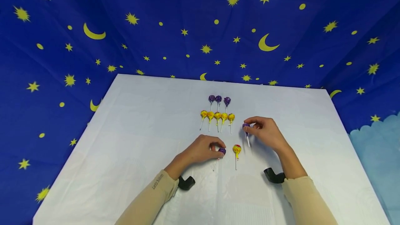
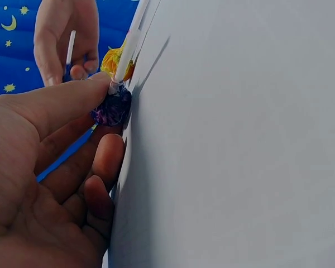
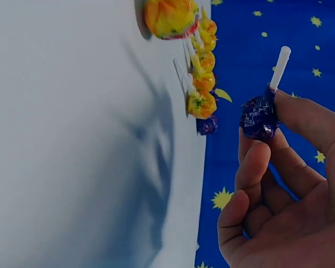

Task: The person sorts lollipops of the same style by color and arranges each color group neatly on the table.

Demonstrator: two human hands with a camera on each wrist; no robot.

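Observation:
My left hand (image 1: pixel 204 149) pinches a purple-wrapped lollipop (image 2: pixel 114 106) by its head, close to the white table, its stick pointing toward me. Raised above the table, my right hand (image 1: pixel 265 131) holds another purple lollipop (image 3: pixel 259 116) between thumb and fingers, its white stick free. Between the hands lies a single yellow lollipop (image 1: pixel 236 149) with a red patch on top. Beyond them, several yellow lollipops (image 1: pixel 217 115) lie side by side in a row, sticks toward me. Behind that row are three purple lollipops (image 1: pixel 218 99), the right one slightly apart.
The white table (image 1: pixel 140 114) has a pale, slightly wrinkled covering. A dark blue cloth (image 1: pixel 162 37) with yellow moons and stars hangs behind and at the sides. Black curved pieces (image 1: pixel 274 175) sit at both wrists, by the beige sleeves (image 1: pixel 307 197).

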